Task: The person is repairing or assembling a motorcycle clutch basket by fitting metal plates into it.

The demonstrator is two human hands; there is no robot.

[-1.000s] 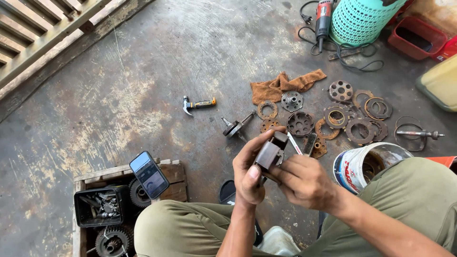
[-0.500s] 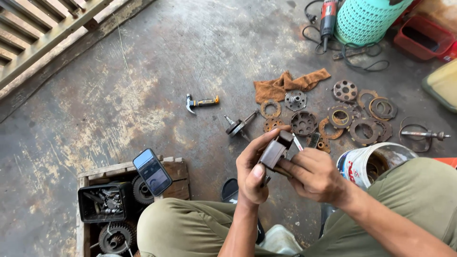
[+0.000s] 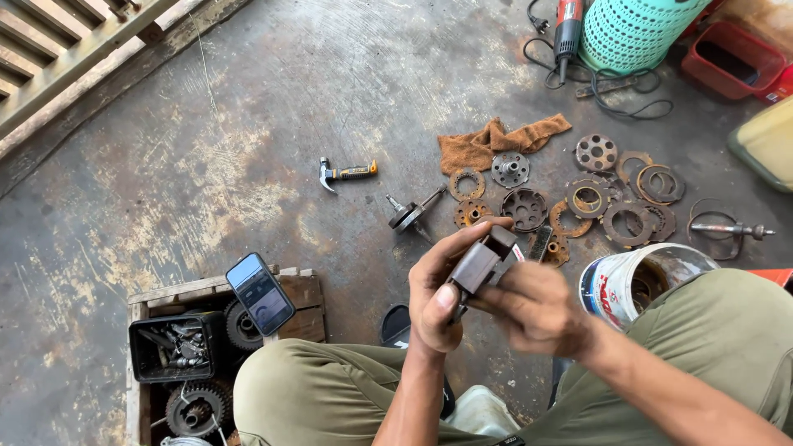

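Closest in, above the knees in olive trousers, both hands meet around a small dark metal block (image 3: 483, 263): the left hand (image 3: 436, 291) cups it from below with the thumb pressed on its near face, and the right hand (image 3: 537, 307) closes over its right side, fingers curled in a pinch against the block's edge. Judging by this grip, the step in hand is working a small piece of the block, fitting or freeing it by finger; what exactly the right fingers bear on is hidden. The next move would call for a steady hold by the left hand and a fine, careful push or pull by the right. Just beside the right arm stands a white bucket (image 3: 615, 285). To the left a phone (image 3: 260, 292) leans on a wooden crate (image 3: 306, 291) holding a black tray of bolts (image 3: 172, 347) and gears. Farther out on the concrete floor (image 3: 248, 124) lie a crankshaft piece (image 3: 410, 212), a small hammer (image 3: 345, 173), rusty clutch plates and rings (image 3: 591, 198) and a brown rag (image 3: 496, 140). Farthest off are an angle grinder (image 3: 567, 23) and a green basket (image 3: 632, 29)
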